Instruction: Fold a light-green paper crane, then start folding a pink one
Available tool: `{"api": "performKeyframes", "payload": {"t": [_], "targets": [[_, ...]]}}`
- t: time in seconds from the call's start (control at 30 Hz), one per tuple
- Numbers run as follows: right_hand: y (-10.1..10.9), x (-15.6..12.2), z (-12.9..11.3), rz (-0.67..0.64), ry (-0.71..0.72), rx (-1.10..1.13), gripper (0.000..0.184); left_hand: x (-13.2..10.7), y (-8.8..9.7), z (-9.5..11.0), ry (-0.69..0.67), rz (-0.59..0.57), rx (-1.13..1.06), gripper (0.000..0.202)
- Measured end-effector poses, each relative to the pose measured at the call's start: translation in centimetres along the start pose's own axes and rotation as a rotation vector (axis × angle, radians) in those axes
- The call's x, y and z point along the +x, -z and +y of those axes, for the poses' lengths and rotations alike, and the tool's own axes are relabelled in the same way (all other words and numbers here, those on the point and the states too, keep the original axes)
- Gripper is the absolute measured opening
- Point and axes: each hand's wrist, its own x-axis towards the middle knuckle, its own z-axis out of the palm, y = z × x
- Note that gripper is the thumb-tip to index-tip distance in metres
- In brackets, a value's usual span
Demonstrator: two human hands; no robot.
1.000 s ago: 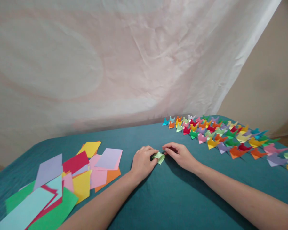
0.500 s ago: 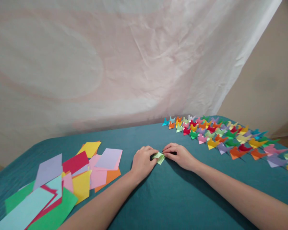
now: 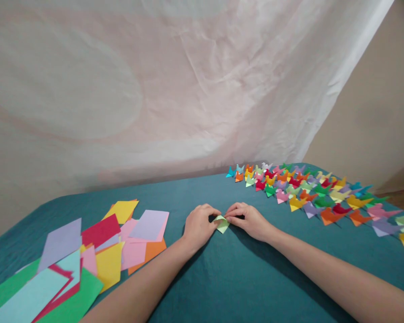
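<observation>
A small folded light green paper lies on the teal tablecloth in the middle of the view. My left hand has its fingers curled and pressed on the paper's left side. My right hand pinches the paper's right edge with its fingertips. Both hands rest on the cloth, touching the paper between them.
A loose pile of flat coloured paper sheets lies at the left. Rows of several folded paper figures in many colours stand at the right. A wrinkled white cloth backdrop hangs behind the table.
My right hand's fingers have moved in closer onto the green paper, which now shows as a smaller pointed fold. The view has shifted slightly.
</observation>
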Motion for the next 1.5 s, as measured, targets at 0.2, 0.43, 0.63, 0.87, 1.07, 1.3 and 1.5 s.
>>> {"api": "performKeyframes", "payload": {"t": [0.2, 0.43, 0.63, 0.87, 1.07, 1.3, 1.5], "targets": [[-0.09, 0.03, -0.17, 0.003, -0.011, -0.057, 0.012, -0.11, -0.16, -0.02, 0.014, 0.013, -0.02, 0.015], [-0.25, 0.05, -0.3, 0.017, -0.031, -0.087, 0.011, -0.13, -0.27, -0.15, 0.0, 0.015, -0.019, 0.019], [-0.4, -0.03, -0.47, 0.028, -0.057, -0.099, 0.01, -0.17, -0.26, -0.16, -0.001, 0.012, -0.034, 0.023], [-0.45, -0.02, -0.48, 0.02, -0.065, -0.101, 0.011, -0.04, -0.26, -0.21, -0.009, 0.002, -0.026, 0.024], [-0.51, -0.03, -0.69, 0.011, -0.054, -0.112, 0.012, -0.07, -0.33, -0.32, -0.014, 0.001, -0.019, 0.026], [-0.65, -0.06, -0.75, 0.021, -0.053, -0.121, 0.012, -0.1, -0.39, -0.56, -0.036, -0.001, -0.023, 0.025], [-0.59, -0.07, -0.69, 0.008, -0.038, -0.118, 0.014, -0.31, -0.25, -0.49, -0.039, -0.003, -0.01, 0.025]]}}
